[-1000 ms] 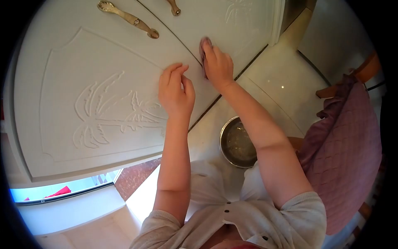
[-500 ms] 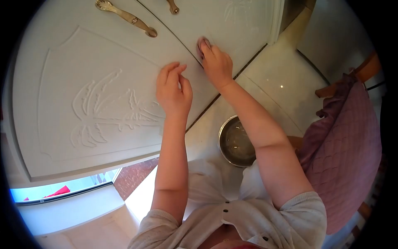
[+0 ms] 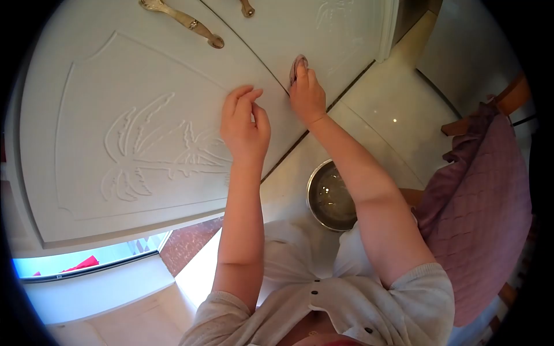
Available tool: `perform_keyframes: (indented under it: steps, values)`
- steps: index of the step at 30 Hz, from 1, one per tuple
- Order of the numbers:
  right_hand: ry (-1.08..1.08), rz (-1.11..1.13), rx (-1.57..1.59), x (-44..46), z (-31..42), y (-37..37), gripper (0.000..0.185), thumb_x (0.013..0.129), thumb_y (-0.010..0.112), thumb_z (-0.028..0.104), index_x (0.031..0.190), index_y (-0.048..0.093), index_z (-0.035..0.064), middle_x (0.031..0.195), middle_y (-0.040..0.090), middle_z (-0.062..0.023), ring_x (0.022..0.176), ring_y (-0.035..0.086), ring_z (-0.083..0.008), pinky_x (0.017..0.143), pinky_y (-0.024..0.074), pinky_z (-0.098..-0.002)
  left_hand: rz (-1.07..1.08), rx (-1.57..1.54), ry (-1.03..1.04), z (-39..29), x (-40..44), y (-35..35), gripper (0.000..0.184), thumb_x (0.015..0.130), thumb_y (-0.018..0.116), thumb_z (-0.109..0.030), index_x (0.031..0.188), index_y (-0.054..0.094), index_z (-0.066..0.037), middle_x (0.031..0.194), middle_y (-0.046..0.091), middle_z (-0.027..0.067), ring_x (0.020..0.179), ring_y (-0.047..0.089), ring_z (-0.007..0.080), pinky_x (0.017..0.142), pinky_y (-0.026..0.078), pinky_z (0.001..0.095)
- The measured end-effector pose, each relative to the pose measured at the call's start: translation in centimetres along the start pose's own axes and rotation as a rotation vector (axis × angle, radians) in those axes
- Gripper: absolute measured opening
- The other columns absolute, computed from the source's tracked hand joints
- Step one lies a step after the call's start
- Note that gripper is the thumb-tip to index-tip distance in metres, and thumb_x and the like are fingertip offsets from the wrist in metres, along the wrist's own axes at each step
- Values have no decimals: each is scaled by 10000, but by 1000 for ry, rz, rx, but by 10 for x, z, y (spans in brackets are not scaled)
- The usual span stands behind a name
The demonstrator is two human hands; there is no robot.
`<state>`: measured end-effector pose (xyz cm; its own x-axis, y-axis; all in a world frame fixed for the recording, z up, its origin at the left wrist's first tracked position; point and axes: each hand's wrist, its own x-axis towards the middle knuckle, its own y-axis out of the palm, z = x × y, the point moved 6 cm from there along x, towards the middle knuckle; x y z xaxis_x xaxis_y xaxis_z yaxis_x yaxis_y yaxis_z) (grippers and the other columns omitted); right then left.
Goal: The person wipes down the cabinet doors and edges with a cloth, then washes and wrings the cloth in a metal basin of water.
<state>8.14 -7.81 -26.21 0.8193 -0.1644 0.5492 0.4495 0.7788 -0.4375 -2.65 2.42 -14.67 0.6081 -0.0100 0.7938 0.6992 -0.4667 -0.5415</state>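
Pressed against the right white cabinet door (image 3: 340, 43), just past the seam, is a folded pinkish-grey cloth (image 3: 298, 64). My right hand (image 3: 309, 97) grips it, fingers extended over it. My left hand (image 3: 247, 124) is at the left cabinet door (image 3: 156, 75), near the seam, its fingers loosely curved and apart with nothing in them. Whether its fingertips touch the door I cannot tell. Raised palm-leaf relief (image 3: 138, 161) decorates the left door. A gold ornate handle (image 3: 193, 24) is fixed higher on that door.
A metal basin (image 3: 311, 199) holding water stands on the tiled floor (image 3: 375, 124), partly behind my right forearm. To the right is a chair with a mauve quilted cover (image 3: 479, 219). At the lower left, a bright opening (image 3: 121, 258) shows something red.
My right hand and the cloth have shifted slightly right across the door. My left hand keeps almost the same place. The whole view has moved a little.
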Motion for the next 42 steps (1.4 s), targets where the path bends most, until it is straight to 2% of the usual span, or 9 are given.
perform_keyframes:
  steps: [11,13,17,19,20,26,29,34,42]
  values:
    - [-430,57,143,-17,44,-2,402,879,525,140,1278,486,174,940,575,-106,813,590,-317,635,493,-442,41,42,36,1,-5,8,263,720,546,114,909,658,-30,996,641,119,914,611,278,753,491,331]
    - [-309,489,236,-27,26,16,332,888,527,152,1218,530,193,909,564,-78,789,581,-298,638,490,-438,42,55,74,3,-10,8,277,714,545,110,922,654,-36,1016,638,119,916,606,286,758,490,344]
    - [-162,677,225,-30,21,27,287,901,512,157,1184,562,175,887,551,-83,776,574,-290,631,490,-430,229,103,152,8,-39,-2,367,723,538,89,1052,638,-39,1169,609,138,1048,582,319,850,477,385]
    - [-445,70,102,-17,46,-6,308,882,532,132,1187,564,148,896,549,-106,778,572,-302,638,490,-427,240,174,161,10,-50,-13,432,735,536,73,1151,593,-31,1266,547,154,1147,525,335,918,442,404]
    - [-440,81,105,-15,51,-2,308,882,532,132,1187,564,148,896,549,-106,778,572,-302,638,490,-427,253,235,173,12,-56,-15,509,748,534,57,1250,548,-23,1364,484,170,1246,468,351,987,407,423]
    - [-260,-50,86,-34,33,16,472,841,528,18,1304,485,94,911,546,-144,808,569,-332,679,499,-434,476,479,37,27,-65,-16,676,804,541,-10,1438,309,0,1526,245,170,1408,227,365,1119,211,486]
    - [122,25,84,-64,17,32,482,858,504,7,1334,440,45,1036,523,-182,938,548,-341,795,489,-414,500,479,37,30,-70,-12,679,813,544,-24,1445,296,-1,1530,239,167,1418,205,360,1127,176,499]
    - [518,-4,358,-136,0,68,432,894,461,9,1314,383,-59,1210,417,-209,1123,453,-317,916,424,-371,465,345,45,26,-64,-19,669,802,533,18,1436,319,-5,1516,271,176,1409,230,365,1123,191,498]
    - [706,-73,467,-158,-1,68,244,878,523,51,1110,583,4,1034,494,-139,971,516,-286,855,432,-363,372,125,65,24,-62,-49,590,765,465,112,1346,468,10,1431,417,185,1362,341,364,1100,296,432]
